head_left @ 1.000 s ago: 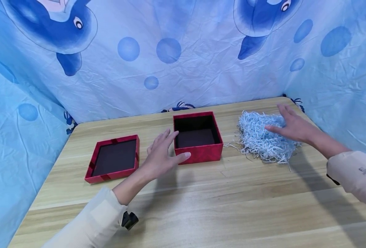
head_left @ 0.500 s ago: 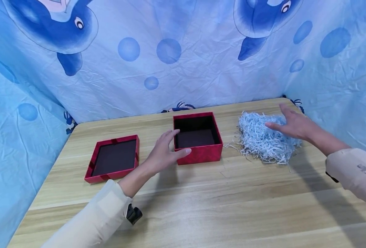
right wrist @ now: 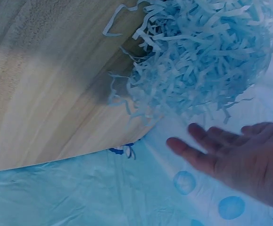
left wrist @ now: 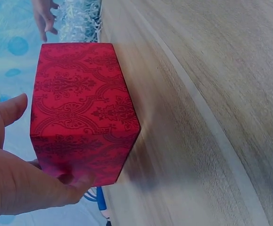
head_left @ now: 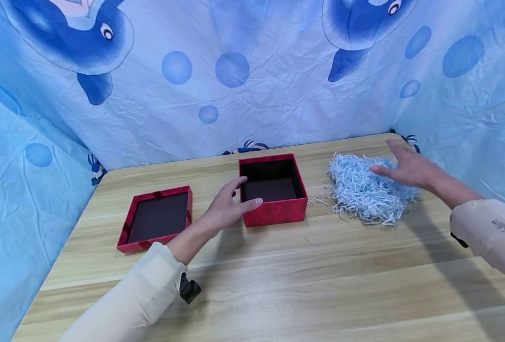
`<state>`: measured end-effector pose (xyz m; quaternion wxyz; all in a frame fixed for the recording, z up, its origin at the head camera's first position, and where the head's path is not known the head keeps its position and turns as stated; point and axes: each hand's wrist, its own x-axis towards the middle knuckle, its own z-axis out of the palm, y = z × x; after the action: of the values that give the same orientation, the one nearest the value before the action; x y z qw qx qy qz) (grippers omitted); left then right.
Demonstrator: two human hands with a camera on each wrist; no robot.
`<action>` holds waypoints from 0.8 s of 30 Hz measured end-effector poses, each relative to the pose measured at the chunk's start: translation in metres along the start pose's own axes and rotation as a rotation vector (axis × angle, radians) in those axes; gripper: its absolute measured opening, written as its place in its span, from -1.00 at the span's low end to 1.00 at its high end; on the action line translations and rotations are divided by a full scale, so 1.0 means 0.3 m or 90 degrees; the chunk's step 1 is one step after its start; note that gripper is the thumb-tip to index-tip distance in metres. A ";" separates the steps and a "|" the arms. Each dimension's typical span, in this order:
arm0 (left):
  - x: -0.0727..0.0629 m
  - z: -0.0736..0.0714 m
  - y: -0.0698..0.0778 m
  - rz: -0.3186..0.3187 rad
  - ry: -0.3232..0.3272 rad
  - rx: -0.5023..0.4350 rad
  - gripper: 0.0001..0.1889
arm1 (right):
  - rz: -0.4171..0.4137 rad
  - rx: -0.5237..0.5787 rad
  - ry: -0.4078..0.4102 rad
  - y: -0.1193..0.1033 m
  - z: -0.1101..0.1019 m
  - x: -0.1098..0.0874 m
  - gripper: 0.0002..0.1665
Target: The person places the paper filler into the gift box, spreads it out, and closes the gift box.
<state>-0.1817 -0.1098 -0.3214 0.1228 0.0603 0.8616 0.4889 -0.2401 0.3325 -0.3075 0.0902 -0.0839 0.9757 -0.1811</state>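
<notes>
A blue sea animal printed on a pale blue curtain looms at far left, above a wooden table. Below it, on the left side of the tabletop, a shallow red lid lies with its dark inner face up and darker bands across its rim. To the right of the lid, a pale sleeve with a black device at the cuff leads up from the near edge to a person's left hand. The hand is spread wide, thumb well apart from the fingers, at the left near corner of an open red box; whether it touches the box cannot be told.

The box sits upright near the middle of the table's far half, its dark interior in view. The left wrist view shows a darker ornate pattern across its outer walls. Right of the box, a few loose strands trail toward a heap of pale blue paper shreds on the far right of the tabletop. A right hand is held at the heap's right side, thumb and fingers wide apart; contact with the shreds cannot be made out. At far right, its forearm runs into a pale right sleeve with dark lettering.
</notes>
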 end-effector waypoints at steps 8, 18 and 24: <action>0.008 0.001 -0.006 -0.001 0.009 -0.035 -0.17 | -0.070 0.089 -0.029 0.027 0.018 0.017 0.18; 0.012 0.003 -0.017 -0.007 0.022 -0.054 -0.15 | -0.085 0.266 -0.102 0.061 0.061 0.020 0.15; 0.013 0.003 -0.019 -0.010 0.024 -0.082 -0.11 | -0.100 0.270 -0.109 0.063 0.093 0.033 0.26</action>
<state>-0.1850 -0.1112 -0.3273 0.1139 0.0366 0.8309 0.5434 -0.2464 0.3386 -0.3414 0.1735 -0.1539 0.8952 -0.3805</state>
